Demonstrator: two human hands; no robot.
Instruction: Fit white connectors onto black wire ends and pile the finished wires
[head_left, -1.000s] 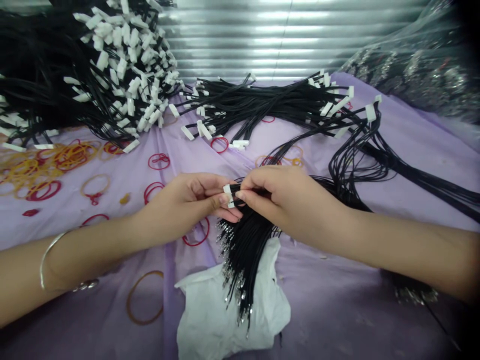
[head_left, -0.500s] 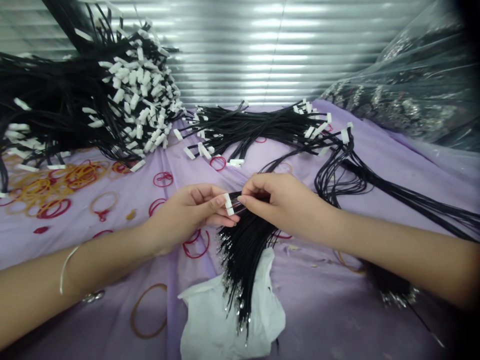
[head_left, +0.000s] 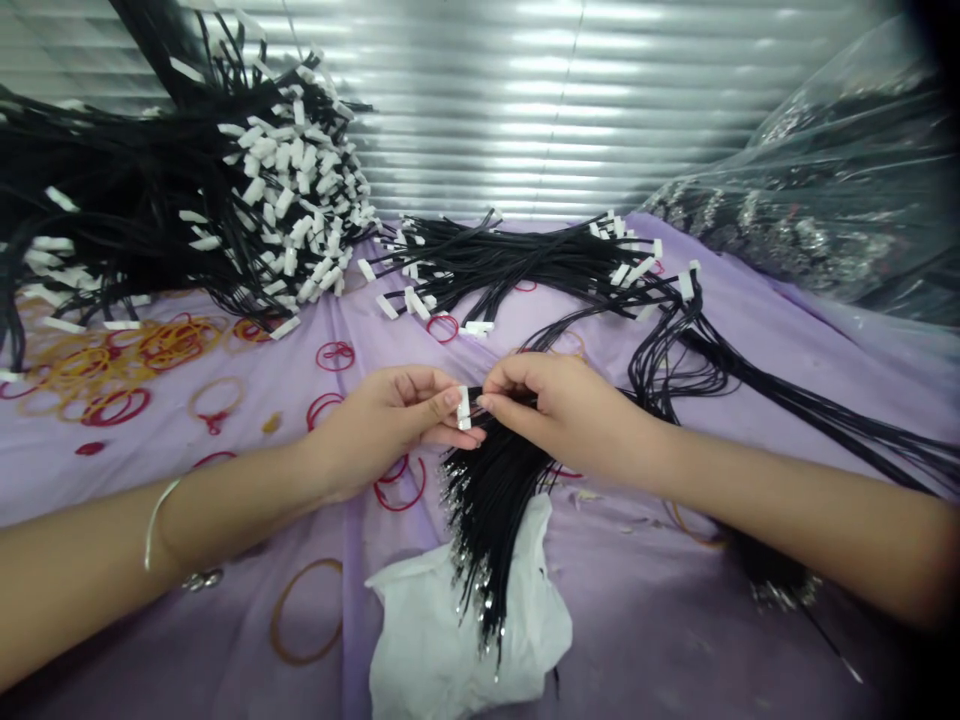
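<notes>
Between thumb and fingers, my left hand (head_left: 420,408) pinches a small white plug connector (head_left: 463,408). My right hand (head_left: 551,400) is closed just to the right of it, its fingertips pinching a thin black wire (head_left: 475,392) at the connector's side; the wire's tip is hidden. Below both hands a bundle of black wires (head_left: 495,530) with bare silver terminals at the ends hangs over a crumpled white bag (head_left: 465,640). The wires' upper part runs behind my right hand.
On the purple cloth (head_left: 240,520) lie rubber bands (head_left: 307,610), red and tan. A big heap of black cables with white connectors (head_left: 300,180) stands back left. Finished-looking cables (head_left: 517,255) lie at the back. A clear plastic bag (head_left: 817,210) of wires sits back right.
Both hands keep nearly the same pose around the connector. The whole view has shifted slightly, with the background things lying a little further right at the left side.
</notes>
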